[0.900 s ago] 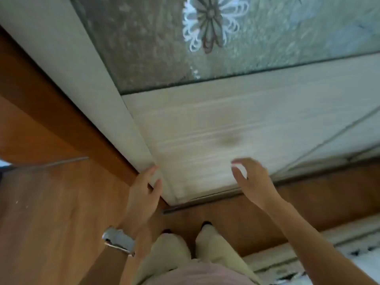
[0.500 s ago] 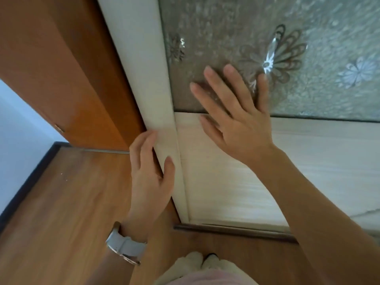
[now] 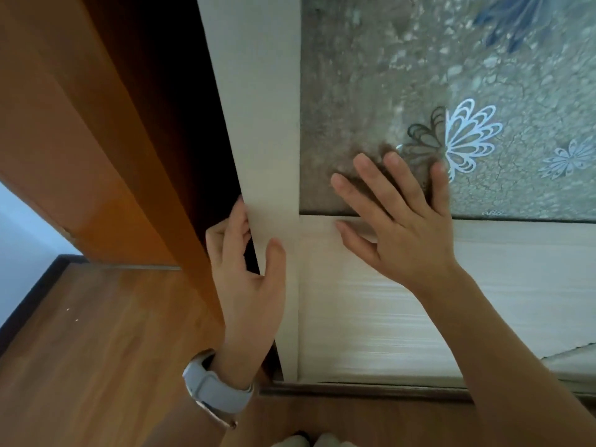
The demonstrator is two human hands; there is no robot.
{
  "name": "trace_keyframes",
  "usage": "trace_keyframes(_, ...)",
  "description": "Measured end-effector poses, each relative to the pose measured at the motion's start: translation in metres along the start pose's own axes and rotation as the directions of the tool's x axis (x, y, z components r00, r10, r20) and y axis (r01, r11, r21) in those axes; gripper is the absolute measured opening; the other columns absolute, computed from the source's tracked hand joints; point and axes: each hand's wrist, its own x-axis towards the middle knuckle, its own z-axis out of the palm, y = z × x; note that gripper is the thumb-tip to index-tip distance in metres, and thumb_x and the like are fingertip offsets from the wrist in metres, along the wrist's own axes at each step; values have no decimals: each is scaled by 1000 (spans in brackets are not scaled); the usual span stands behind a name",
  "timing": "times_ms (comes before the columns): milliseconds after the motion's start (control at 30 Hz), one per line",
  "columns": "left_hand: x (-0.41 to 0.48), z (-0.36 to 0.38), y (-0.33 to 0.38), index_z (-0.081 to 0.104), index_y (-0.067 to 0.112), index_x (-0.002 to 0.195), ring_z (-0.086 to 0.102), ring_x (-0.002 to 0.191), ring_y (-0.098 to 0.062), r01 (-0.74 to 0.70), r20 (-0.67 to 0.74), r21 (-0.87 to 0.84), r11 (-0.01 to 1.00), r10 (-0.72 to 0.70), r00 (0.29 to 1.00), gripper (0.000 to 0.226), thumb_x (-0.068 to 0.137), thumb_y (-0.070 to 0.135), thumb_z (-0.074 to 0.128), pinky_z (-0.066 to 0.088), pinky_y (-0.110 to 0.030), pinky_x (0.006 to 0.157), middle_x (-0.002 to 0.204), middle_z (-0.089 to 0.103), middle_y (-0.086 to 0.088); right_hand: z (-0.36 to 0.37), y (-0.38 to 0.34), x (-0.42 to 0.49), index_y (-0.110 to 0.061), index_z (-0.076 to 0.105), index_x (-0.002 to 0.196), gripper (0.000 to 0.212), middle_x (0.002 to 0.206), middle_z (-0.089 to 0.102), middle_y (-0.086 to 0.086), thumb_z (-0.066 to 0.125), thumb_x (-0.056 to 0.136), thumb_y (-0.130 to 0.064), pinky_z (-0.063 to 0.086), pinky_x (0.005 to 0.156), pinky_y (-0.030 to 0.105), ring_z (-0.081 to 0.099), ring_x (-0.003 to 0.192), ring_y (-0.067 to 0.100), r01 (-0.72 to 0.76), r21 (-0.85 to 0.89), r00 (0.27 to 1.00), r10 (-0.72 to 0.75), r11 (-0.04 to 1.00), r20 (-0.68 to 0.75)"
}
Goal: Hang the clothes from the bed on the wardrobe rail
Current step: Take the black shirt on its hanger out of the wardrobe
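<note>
Vs half a second back: a dark gap (image 3: 206, 140) is now opened between the wardrobe door (image 3: 371, 317) and the orange side panel (image 3: 80, 140); earlier the two were seen closed up. The left hand (image 3: 248, 279) has been moved from lying along the door's pale stile (image 3: 258, 124) to clamping it: fingers are curled round the stile's free edge into the gap and the thumb is laid on its front face. The right hand (image 3: 403, 227) is unchanged: flat and relaxed, fingers spread, pressed on the frosted glass panel (image 3: 371, 91), with the little finger on the rail below. A white flower motif (image 3: 467, 137) is now seen just beside the thumb.

Door orientation: stood upright, face towards the person. The long axis is given by the stile, run from the top of the view down to the bottom track (image 3: 354, 387), slightly slanted in the wide-angle view. The door is located centre and right, directly ahead, with the wood floor (image 3: 96, 333) to its left. A pale watch (image 3: 216, 388) is worn on the left wrist.
</note>
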Motion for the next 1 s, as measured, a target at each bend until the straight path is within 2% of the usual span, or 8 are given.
trace_keyframes(167, -8, 26, 6, 41, 23, 130, 50, 102, 11, -142, 118, -93, 985, 153, 981, 45, 85, 20, 48, 40, -2, 93, 104, 40, 21, -24, 21, -22, -32, 28, 143, 62, 157, -1, -18, 48, 88, -50, 2, 117, 47, 1, 146, 7, -177, 33, 982, 174, 984, 78)
trace_keyframes(233, -11, 41, 9, 40, 19, 131, 50, 101, 11, -203, 168, -127, 971, 223, 960, 45, 87, 18, 48, 42, -6, 92, 101, 42, 19, -37, 25, -28, -27, 35, 138, 55, 157, 12, -14, 44, 90, -52, 8, 115, 52, 5, 146, 9, -313, 96, 948, 304, 945, 99)
trace_keyframes(367, -21, 80, 18, 39, 18, 134, 52, 101, 0, -307, 273, -205, 929, 356, 894, 47, 88, 18, 49, 48, -18, 93, 103, 42, 11, -59, 39, -26, -14, 41, 130, 62, 141, 36, 11, 48, 85, -57, 27, 111, 55, 26, 138, 32, -549, 187, 836, 543, 815, 86)
trace_keyframes(500, -33, 123, 33, 43, 11, 132, 54, 101, -11, -351, 402, -276, 895, 439, 803, 45, 88, 18, 49, 53, -31, 91, 106, 43, 2, -75, 69, -18, -5, 37, 133, 76, 139, 36, 4, 49, 82, -61, 29, 110, 56, 27, 134, 18, -641, 172, 763, 646, 748, 32)
trace_keyframes(633, -43, 167, 53, 48, 6, 130, 53, 98, -9, -405, 487, -315, 858, 513, 707, 46, 86, 19, 50, 45, -8, 88, 106, 43, 4, -87, 107, -26, -4, 29, 139, 85, 143, 31, 5, 55, 79, -59, 29, 110, 57, 24, 137, 21, -736, 122, 676, 734, 666, 68)
trace_keyframes(733, -50, 199, 69, 54, 7, 125, 52, 98, -7, -399, 518, -368, 840, 541, 662, 42, 85, 18, 52, 37, -1, 88, 107, 43, 6, -99, 141, -40, -9, 27, 143, 88, 149, 29, 9, 61, 74, -52, 31, 111, 52, 23, 141, 21, -805, 131, 593, 792, 579, 146)
trace_keyframes(867, -57, 247, 89, 52, 19, 114, 50, 109, -4, -341, 548, -445, 828, 553, 627, 30, 84, 22, 50, 37, -5, 97, 117, 45, 8, -110, 187, -60, -15, 27, 143, 90, 149, 25, 5, 63, 70, -52, 44, 102, 47, 28, 140, 20, -838, 135, 546, 819, 529, 177)
trace_keyframes(1000, -70, 291, 112, 48, 27, 106, 50, 107, 5, -219, 630, -479, 850, 506, 589, 26, 82, 28, 54, 43, -4, 91, 112, 53, 10, -117, 229, -80, -16, 27, 144, 92, 149, 25, 4, 61, 67, -52, 46, 100, 42, 27, 138, 12, -850, 131, 527, 833, 511, 170)
